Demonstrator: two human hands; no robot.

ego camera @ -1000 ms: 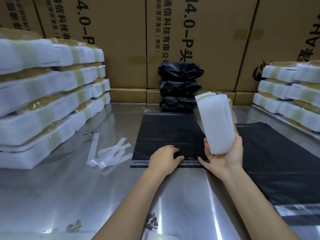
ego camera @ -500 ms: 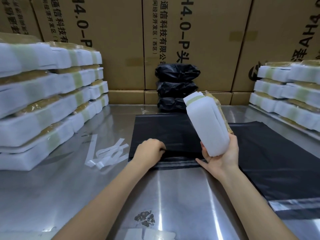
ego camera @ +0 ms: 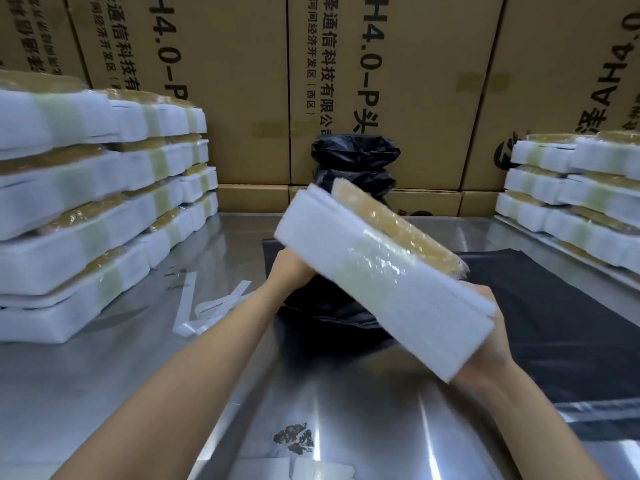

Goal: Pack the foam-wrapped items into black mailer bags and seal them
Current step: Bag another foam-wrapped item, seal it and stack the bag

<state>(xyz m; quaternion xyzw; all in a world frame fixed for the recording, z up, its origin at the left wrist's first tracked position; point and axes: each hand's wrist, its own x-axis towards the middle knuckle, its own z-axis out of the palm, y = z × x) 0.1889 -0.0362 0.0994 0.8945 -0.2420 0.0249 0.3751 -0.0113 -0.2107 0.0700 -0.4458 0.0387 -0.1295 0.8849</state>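
Foam-wrapped item (ego camera: 384,282) held tilted above black mailer bag (ego camera: 329,313), over steel table (ego camera: 104,382). Right hand (ego camera: 491,344) grasps its near end; left hand (ego camera: 291,268) mostly hidden behind far end, grip cannot tell. Stacks of wrapped items left (ego camera: 97,209) and right (ego camera: 575,199); filled black bags (ego camera: 355,161) piled by cardboard boxes (ego camera: 242,81); white strips (ego camera: 207,310) on table. Item: white foam, clear tape band, yellowish pad on top. Boxes read "H4.0-P".
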